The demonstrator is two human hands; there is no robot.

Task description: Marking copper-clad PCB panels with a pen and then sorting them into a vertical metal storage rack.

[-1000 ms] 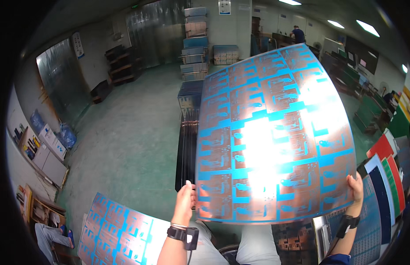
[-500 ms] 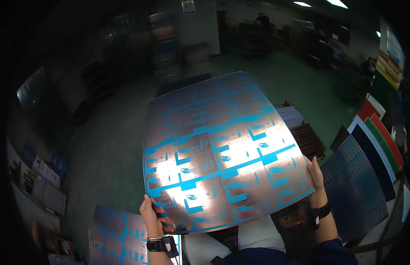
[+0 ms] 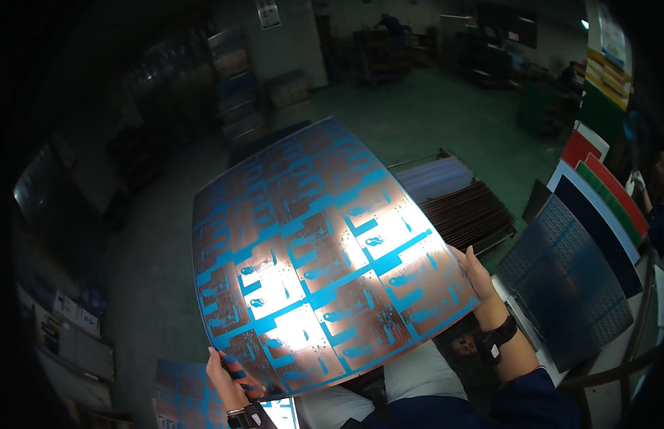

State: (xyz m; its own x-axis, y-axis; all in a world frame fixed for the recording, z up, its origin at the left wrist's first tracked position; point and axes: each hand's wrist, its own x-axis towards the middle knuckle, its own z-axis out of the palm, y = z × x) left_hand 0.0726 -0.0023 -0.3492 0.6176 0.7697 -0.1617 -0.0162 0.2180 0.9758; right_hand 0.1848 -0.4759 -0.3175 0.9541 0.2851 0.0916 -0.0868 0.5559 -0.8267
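Note:
A large copper-coloured circuit board panel [image 3: 325,272] with a blue printed pattern is held up in front of me, tilted. Bright light reflects off its middle. My left hand [image 3: 223,379] grips its near left corner, thumb on the edge and the other fingers mostly behind. On the near right side, my right hand [image 3: 476,275] has hold of the edge, its fingers partly hidden under the panel. Below my left hand, a second similar blue and copper panel [image 3: 180,390] lies low, partly covered by my arm.
To the right, a dark patterned panel [image 3: 568,279] leans beside red, green and pale boards [image 3: 611,193]. Beyond the held panel stands a rack of thin upright boards [image 3: 468,214]. Boxes [image 3: 78,314] sit at the left. A person [image 3: 391,27] is far back; another's hand [image 3: 636,182] shows at far right.
The held panel and both hands have shifted left and slightly down in view, and the panel has turned a little. More of the rack behind it shows. The background has shifted left too.

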